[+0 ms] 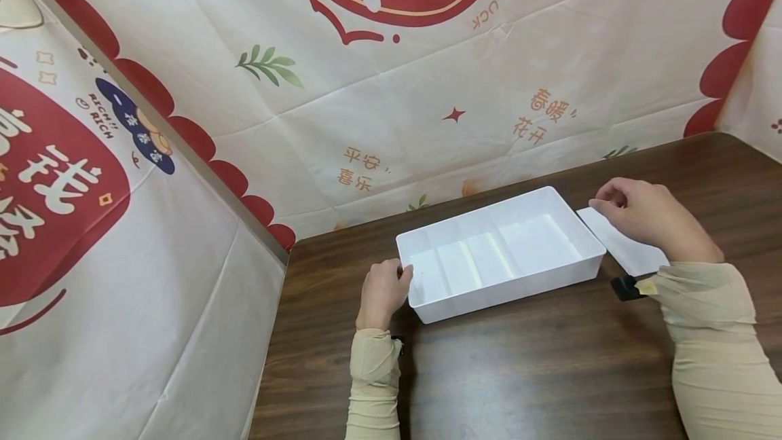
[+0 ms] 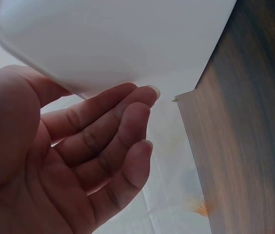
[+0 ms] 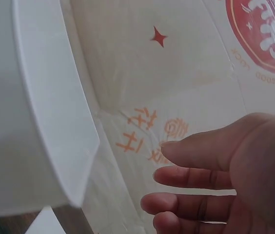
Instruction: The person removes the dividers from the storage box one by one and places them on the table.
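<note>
A white plastic tray with low dividers across its inside lies aslant on the brown table. At its left end, my left hand grips the rim, thumb over the edge and fingers bent against the outer wall. The left wrist view shows these fingers beneath the tray's wall. Past the right end hovers my right hand, its fingers loosely bent and nothing between them. Below it lies a flat white strip, partly hidden by the hand; whether it is paper or plastic I cannot tell.
The wood-grain table meets a printed white cloth behind the tray. Another printed cloth panel stands along the left edge. A small black wrist camera sits at the right cuff.
</note>
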A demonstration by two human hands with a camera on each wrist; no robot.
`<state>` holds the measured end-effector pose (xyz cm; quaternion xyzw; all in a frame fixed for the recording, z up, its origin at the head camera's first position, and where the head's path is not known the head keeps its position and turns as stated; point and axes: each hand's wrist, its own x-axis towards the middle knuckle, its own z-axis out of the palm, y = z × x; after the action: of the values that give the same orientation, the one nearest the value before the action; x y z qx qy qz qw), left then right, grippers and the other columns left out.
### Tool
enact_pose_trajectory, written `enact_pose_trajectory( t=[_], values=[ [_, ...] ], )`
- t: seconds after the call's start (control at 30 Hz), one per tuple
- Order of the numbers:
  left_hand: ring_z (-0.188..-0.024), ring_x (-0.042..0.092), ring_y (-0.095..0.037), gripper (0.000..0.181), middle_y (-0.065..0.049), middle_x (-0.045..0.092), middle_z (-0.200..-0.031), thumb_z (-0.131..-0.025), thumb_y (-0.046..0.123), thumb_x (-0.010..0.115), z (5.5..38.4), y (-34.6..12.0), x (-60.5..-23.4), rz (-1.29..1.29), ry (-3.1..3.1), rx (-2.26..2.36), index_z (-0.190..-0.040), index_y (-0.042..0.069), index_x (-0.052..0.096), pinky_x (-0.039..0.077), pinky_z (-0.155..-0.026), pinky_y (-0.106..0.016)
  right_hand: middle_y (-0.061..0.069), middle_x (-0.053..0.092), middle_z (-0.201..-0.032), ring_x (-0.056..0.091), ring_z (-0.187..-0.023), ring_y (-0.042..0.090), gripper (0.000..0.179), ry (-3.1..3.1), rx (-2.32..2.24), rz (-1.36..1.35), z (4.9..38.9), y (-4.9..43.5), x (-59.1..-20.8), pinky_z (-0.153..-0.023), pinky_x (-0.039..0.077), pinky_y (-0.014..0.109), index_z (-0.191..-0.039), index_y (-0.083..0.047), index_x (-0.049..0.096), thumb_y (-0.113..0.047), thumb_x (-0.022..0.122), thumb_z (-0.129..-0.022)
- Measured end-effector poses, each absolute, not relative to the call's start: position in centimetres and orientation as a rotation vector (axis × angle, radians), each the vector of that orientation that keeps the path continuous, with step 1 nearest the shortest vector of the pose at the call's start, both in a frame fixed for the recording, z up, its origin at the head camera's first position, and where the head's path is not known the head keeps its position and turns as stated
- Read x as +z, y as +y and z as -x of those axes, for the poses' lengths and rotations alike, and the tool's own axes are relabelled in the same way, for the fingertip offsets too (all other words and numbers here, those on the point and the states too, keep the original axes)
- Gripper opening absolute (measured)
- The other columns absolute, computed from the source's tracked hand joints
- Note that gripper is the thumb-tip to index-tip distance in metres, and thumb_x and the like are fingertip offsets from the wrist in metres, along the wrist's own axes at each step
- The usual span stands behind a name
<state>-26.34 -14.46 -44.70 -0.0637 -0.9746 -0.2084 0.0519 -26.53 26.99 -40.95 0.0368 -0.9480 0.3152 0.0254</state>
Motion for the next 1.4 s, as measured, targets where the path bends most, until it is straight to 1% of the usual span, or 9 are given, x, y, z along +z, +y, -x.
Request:
enact_pose_trajectory(
  t=[0.17, 0.33, 0.5, 0.77, 0.93, 1.13, 1.4],
  values=[
    [-0.053, 0.049, -0.014, 0.029, -0.001, 0.058, -0.061, -0.096, 0.025, 0.062, 26.3, -14.4, -44.7, 0.185, -2.979, -0.640, -0.072, 0.008, 0.066, 0.039, -0.051, -0.029, 0.015, 0.060, -0.085, 0.053, -0.077, 0.030, 0.027, -2.901, 0.983, -0.195, 26.8, 24.7, -41.0, -0.058, 0.043, 0.035, -0.110, 0.005, 0.060, -0.019, 0.060, -0.097],
    [-0.053, 0.048, -0.014, 0.029, -0.001, 0.058, -0.061, -0.096, 0.024, 0.062, 26.4, -14.4, -44.7, 0.185, -2.980, -0.648, -0.073, 0.008, 0.066, 0.039, -0.050, -0.028, 0.016, 0.061, -0.086, 0.053, -0.071, 0.026, 0.030, -2.920, 0.954, -0.306, 26.8, 22.2, -40.9, -0.056, 0.043, 0.035, -0.114, 0.006, 0.059, -0.019, 0.060, -0.097],
    [-0.053, 0.048, -0.014, 0.029, 0.000, 0.057, -0.061, -0.097, 0.025, 0.062, 26.4, -14.4, -44.6, 0.184, -2.983, -0.649, -0.073, 0.008, 0.066, 0.038, -0.051, -0.028, 0.018, 0.063, -0.087, 0.055, -0.068, 0.024, 0.032, -2.954, 0.890, -0.360, 27.1, 20.0, -41.0, -0.055, 0.045, 0.036, -0.116, 0.006, 0.059, -0.020, 0.061, -0.096],
    [-0.054, 0.049, -0.015, 0.028, 0.000, 0.057, -0.062, -0.096, 0.025, 0.062, 26.4, -14.4, -44.6, 0.177, -2.992, -0.654, -0.074, 0.008, 0.066, 0.039, -0.052, -0.029, 0.011, 0.063, -0.082, 0.052, -0.062, 0.019, 0.029, -2.967, 0.824, -0.400, 27.1, 17.2, -41.6, -0.053, 0.043, 0.032, -0.114, 0.002, 0.062, -0.019, 0.064, -0.094],
    [-0.054, 0.048, -0.015, 0.030, -0.001, 0.056, -0.061, -0.096, 0.025, 0.063, 26.4, -14.4, -44.6, 0.185, -2.986, -0.636, -0.071, 0.008, 0.064, 0.038, -0.052, -0.029, 0.006, 0.059, -0.076, 0.048, -0.059, 0.017, 0.026, -2.958, 0.800, -0.445, 27.1, 16.0, -42.2, -0.051, 0.039, 0.031, -0.112, 0.000, 0.062, -0.018, 0.064, -0.093],
    [-0.054, 0.048, -0.015, 0.029, 0.000, 0.057, -0.062, -0.097, 0.026, 0.062, 26.5, -14.5, -44.6, 0.176, -3.003, -0.641, -0.073, 0.009, 0.065, 0.038, -0.052, -0.029, 0.006, 0.060, -0.077, 0.049, -0.059, 0.018, 0.027, -2.967, 0.787, -0.448, 27.0, 15.3, -42.5, -0.050, 0.039, 0.031, -0.112, 0.000, 0.062, -0.017, 0.065, -0.092],
    [-0.054, 0.048, -0.015, 0.031, 0.000, 0.056, -0.061, -0.097, 0.027, 0.062, 26.6, -14.4, -44.6, 0.165, -3.002, -0.607, -0.071, 0.009, 0.065, 0.037, -0.052, -0.028, 0.007, 0.061, -0.078, 0.050, -0.060, 0.018, 0.030, -3.000, 0.776, -0.444, 27.0, 14.8, -42.5, -0.051, 0.040, 0.031, -0.116, 0.001, 0.061, -0.019, 0.065, -0.093]
  ],
)
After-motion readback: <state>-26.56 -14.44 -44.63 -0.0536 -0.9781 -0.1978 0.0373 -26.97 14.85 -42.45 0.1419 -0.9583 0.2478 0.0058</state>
